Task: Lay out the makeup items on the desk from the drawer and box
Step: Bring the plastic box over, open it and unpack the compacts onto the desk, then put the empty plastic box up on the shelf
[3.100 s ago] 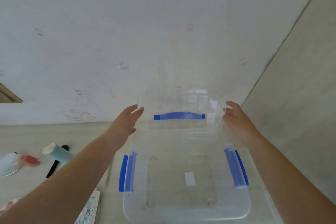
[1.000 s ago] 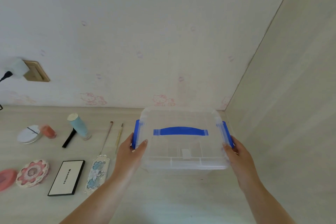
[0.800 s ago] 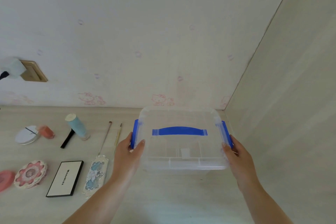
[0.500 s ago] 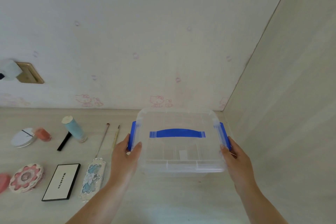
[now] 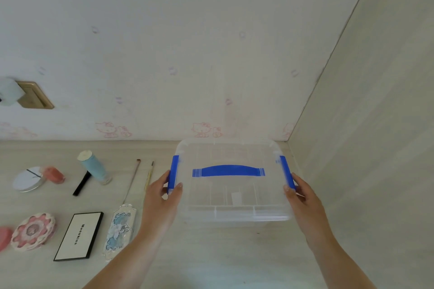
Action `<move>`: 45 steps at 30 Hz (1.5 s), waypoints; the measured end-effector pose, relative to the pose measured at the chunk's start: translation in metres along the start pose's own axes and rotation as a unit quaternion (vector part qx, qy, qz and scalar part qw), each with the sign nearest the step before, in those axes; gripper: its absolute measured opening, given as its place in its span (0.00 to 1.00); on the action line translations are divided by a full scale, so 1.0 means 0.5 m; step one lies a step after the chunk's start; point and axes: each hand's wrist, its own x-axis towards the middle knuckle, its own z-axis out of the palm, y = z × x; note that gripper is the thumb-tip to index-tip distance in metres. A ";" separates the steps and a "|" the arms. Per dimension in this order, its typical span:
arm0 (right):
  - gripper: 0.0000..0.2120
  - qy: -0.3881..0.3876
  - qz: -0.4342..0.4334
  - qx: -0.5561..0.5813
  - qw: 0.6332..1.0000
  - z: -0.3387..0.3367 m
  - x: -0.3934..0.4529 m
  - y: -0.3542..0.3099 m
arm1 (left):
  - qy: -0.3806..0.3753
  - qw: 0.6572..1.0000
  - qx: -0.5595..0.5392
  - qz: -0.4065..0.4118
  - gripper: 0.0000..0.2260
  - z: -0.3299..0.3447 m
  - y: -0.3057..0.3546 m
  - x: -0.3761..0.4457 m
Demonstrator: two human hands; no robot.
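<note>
Box (image 5: 231, 195), clear with a blue handle (image 5: 228, 170), sits on the bench (image 5: 211, 258) in the far right corner. Your left hand (image 5: 164, 197) curls on its left blue latch (image 5: 173, 175). Your right hand (image 5: 303, 202) curls on the right blue latch (image 5: 286, 175). Left of the box lie two thin brushes (image 5: 131, 180), a blue tube (image 5: 94, 168) and a black-edged palette (image 5: 78, 236).

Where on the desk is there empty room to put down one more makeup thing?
Bare desk lies in front of the clear box, between the two forearms, and behind the round white compact along the wall. The left side is crowded: blue tube, brushes, black-edged palette, ornate case, pink flower compact.
</note>
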 end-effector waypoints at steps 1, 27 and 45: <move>0.28 -0.026 0.020 0.014 0.999 -0.003 -0.001 0.005 | -0.010 0.999 -0.031 -0.025 0.16 -0.002 -0.002 -0.003; 0.36 -0.077 -0.018 0.044 0.996 0.060 -0.060 0.056 | -0.193 0.981 -0.033 -0.009 0.17 -0.033 -0.071 -0.006; 0.22 0.061 -0.282 0.136 0.948 0.063 -0.227 -0.353 | -0.177 0.940 -0.150 0.251 0.25 -0.273 0.280 0.005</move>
